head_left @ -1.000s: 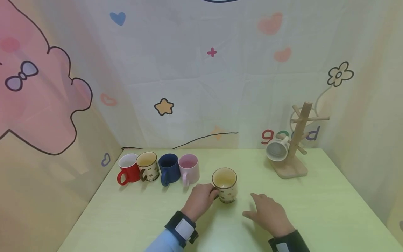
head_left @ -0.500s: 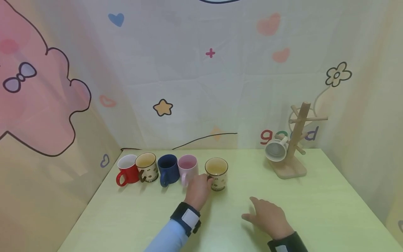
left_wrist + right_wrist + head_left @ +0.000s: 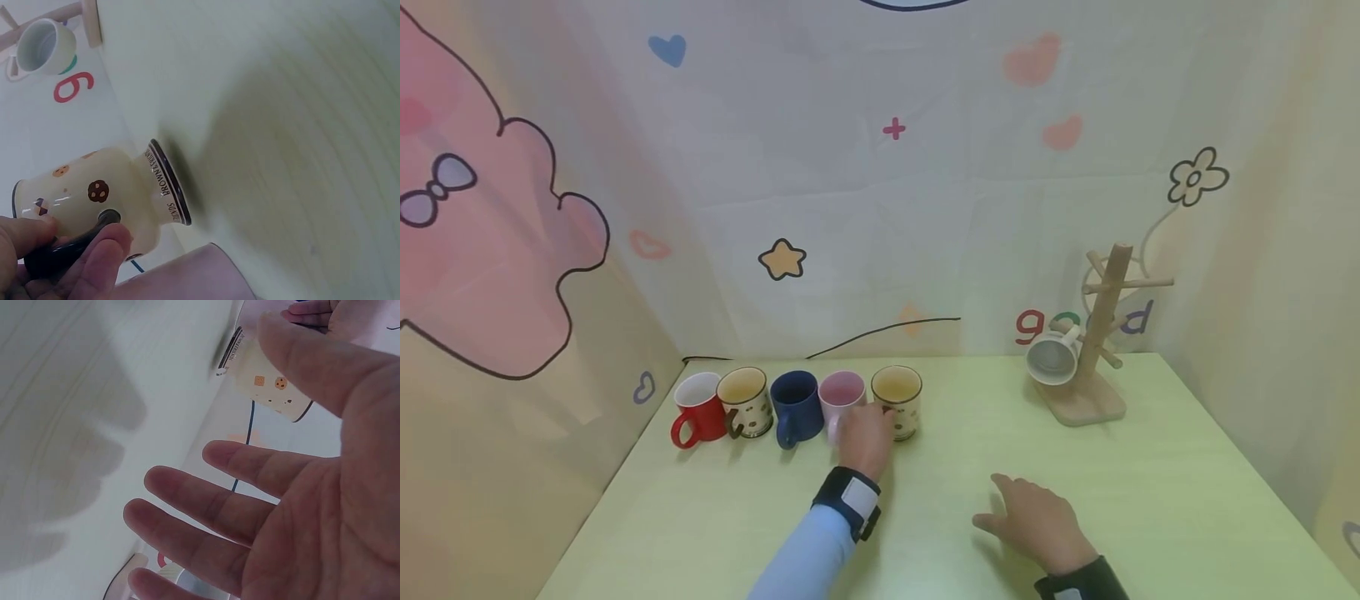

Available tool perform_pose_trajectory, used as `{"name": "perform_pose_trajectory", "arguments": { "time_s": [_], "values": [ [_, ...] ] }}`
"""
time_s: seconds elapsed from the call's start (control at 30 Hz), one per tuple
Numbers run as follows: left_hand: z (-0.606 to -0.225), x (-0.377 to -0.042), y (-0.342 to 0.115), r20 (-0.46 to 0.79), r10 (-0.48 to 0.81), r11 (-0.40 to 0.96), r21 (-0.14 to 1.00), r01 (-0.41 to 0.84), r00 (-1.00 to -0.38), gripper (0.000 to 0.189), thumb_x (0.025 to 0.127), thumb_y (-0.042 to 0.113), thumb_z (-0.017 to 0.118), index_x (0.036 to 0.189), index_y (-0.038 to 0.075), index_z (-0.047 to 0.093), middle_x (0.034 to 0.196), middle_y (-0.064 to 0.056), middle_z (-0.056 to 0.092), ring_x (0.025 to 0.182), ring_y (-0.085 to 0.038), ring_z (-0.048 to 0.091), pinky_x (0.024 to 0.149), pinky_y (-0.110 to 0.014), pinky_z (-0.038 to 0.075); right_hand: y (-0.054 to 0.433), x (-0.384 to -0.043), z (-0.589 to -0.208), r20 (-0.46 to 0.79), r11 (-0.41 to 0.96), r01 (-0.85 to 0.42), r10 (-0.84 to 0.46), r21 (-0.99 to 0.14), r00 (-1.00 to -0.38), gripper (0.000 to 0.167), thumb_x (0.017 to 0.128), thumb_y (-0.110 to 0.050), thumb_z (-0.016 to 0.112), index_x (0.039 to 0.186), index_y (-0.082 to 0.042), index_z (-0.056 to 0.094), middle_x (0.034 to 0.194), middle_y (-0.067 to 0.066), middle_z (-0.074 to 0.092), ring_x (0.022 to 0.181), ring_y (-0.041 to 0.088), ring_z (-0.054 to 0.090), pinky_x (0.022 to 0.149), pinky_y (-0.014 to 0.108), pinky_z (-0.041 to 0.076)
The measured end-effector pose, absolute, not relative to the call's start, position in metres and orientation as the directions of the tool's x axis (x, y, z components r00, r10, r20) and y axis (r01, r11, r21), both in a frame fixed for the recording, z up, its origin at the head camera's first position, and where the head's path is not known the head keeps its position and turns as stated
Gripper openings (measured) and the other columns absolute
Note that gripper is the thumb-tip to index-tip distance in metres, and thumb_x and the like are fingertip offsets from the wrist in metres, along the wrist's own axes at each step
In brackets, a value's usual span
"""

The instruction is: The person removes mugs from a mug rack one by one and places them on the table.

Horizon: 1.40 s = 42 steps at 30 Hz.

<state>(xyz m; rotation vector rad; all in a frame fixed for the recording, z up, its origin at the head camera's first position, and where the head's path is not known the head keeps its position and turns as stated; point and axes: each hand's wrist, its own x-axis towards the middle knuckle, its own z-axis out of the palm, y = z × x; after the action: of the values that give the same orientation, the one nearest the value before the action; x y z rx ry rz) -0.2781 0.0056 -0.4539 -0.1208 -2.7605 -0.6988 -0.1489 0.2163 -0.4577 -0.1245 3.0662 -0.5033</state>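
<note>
A cream mug [image 3: 907,415] with a dark rim and small printed cookie spots stands upright at the right end of a row of mugs. My left hand [image 3: 867,440] grips its dark handle [image 3: 59,255], thumb on one side and fingers curled round the other. Just left of it is a pink mug [image 3: 841,395], its handle partly covered by my left hand. In the left wrist view the cream mug's base [image 3: 167,182] sits close over the tabletop. My right hand [image 3: 1037,523] hovers above the table at the front right, fingers spread and holding nothing.
Further left along the row stand a blue mug [image 3: 797,408], another cream mug [image 3: 748,403] and a red mug [image 3: 702,410]. At the back right a wooden mug tree [image 3: 1101,333] bears a white mug [image 3: 1051,360]. A printed cloth [image 3: 850,167] hangs behind the table.
My left hand has carried the cream mug back and to the left, from mid-table to beside the pink mug. The right hand stays almost where it was. The head view shifts slightly.
</note>
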Motion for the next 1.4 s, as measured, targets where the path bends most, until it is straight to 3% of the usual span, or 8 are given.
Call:
{"name": "perform_pose_trajectory", "arguments": {
  "time_s": [0.27, 0.5, 0.9, 1.2, 1.4],
  "values": [
    [-0.458, -0.284, 0.007, 0.287, -0.045, 0.883, 0.459, 0.096, -0.957, 0.024, 0.094, 0.027, 0.070, 0.090, 0.004, 0.075, 0.070, -0.007, 0.067, 0.069, -0.023, 0.063, 0.071, -0.039, 0.049, 0.216, -0.148, -0.460, -0.010, 0.945, -0.080, -0.088, -0.317, -0.996, 0.066, 0.082, -0.048, 0.075, 0.124, 0.001, 0.062, 0.107, 0.019, 0.068, 0.098, 0.040, 0.065, 0.074, 0.053, 0.053],
    [-0.463, -0.285, 0.007, 0.323, -0.027, 0.919, 0.381, 0.104, -0.946, 0.029, 0.093, 0.030, 0.070, 0.081, 0.004, 0.076, 0.059, -0.004, 0.060, 0.061, -0.021, 0.060, 0.066, -0.037, 0.047, 0.215, -0.147, -0.459, -0.014, 0.942, -0.076, -0.085, -0.328, -0.996, 0.066, 0.082, -0.048, 0.075, 0.124, 0.001, 0.063, 0.108, 0.019, 0.068, 0.099, 0.040, 0.065, 0.075, 0.053, 0.053],
    [-0.465, -0.285, 0.002, 0.356, 0.006, 0.881, 0.440, 0.173, -0.935, 0.028, 0.093, 0.028, 0.071, 0.077, 0.005, 0.074, 0.057, -0.002, 0.059, 0.058, -0.019, 0.058, 0.058, -0.032, 0.044, 0.213, -0.145, -0.458, -0.001, 0.937, -0.086, -0.092, -0.339, -0.996, 0.064, 0.082, -0.046, 0.076, 0.123, 0.001, 0.063, 0.107, 0.019, 0.068, 0.099, 0.041, 0.065, 0.075, 0.053, 0.053],
    [-0.466, -0.287, -0.001, 0.345, 0.041, 0.895, 0.404, 0.188, -0.938, 0.034, 0.093, 0.034, 0.070, 0.070, 0.008, 0.071, 0.051, 0.001, 0.052, 0.056, -0.017, 0.056, 0.065, -0.035, 0.043, 0.214, -0.149, -0.457, -0.007, 0.939, -0.091, -0.099, -0.330, -0.995, 0.064, 0.082, -0.047, 0.075, 0.123, 0.001, 0.063, 0.106, 0.019, 0.068, 0.098, 0.041, 0.065, 0.075, 0.053, 0.053],
    [-0.464, -0.283, -0.004, 0.278, 0.069, 0.853, 0.481, 0.201, -0.958, 0.035, 0.092, 0.038, 0.070, 0.073, 0.009, 0.070, 0.053, 0.003, 0.051, 0.059, -0.016, 0.054, 0.070, -0.035, 0.043, 0.214, -0.149, -0.456, -0.021, 0.938, -0.082, -0.095, -0.338, -0.995, 0.064, 0.083, -0.047, 0.075, 0.124, 0.001, 0.062, 0.108, 0.020, 0.068, 0.100, 0.041, 0.064, 0.077, 0.054, 0.052]
  ]
}}
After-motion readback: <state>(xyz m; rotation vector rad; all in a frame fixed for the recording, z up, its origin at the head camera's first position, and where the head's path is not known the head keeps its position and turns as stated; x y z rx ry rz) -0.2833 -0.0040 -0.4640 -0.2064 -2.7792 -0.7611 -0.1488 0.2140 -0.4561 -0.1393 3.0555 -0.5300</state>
